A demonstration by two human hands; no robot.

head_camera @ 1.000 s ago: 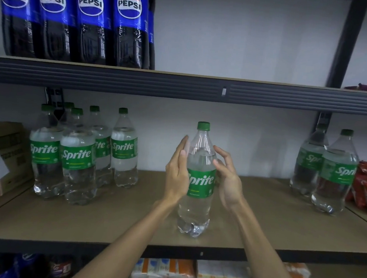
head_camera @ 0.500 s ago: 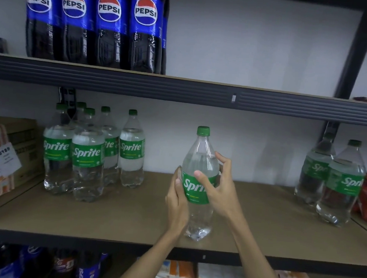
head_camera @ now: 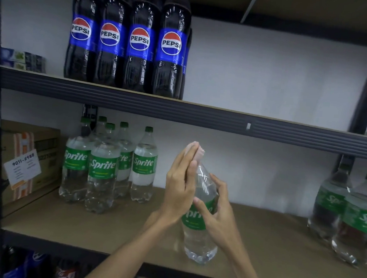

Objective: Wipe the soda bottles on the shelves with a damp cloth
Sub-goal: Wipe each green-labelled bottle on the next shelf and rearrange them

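The bottle (head_camera: 200, 244) stood near the shelf's (head_camera: 106, 231) front edge, its top tilted slightly left. The right hand (head_camera: 218, 213) gripped it at the label, fingers curled. The left hand (head_camera: 180, 186) lay flat against its neck, fingers straight and together, hiding the cap.

Sprite bottle (head_camera: 199, 245) in my fingers (head_camera: 219, 188): clear, smooth plastic with bright glints, wrapped in a glossy green film label. Pepsi bottles (head_camera: 139, 49) above: dark, shiny plastic, glossy blue labels. Shelf board (head_camera: 107, 227): matt brown, like pressed wood. Shelf rail (head_camera: 180, 110): dark ribbed metal, dull sheen. Cardboard box (head_camera: 47, 146): matt brown, with a white paper note (head_camera: 22, 168) stuck on. White wall (head_camera: 269, 79) behind: flat, matt paint
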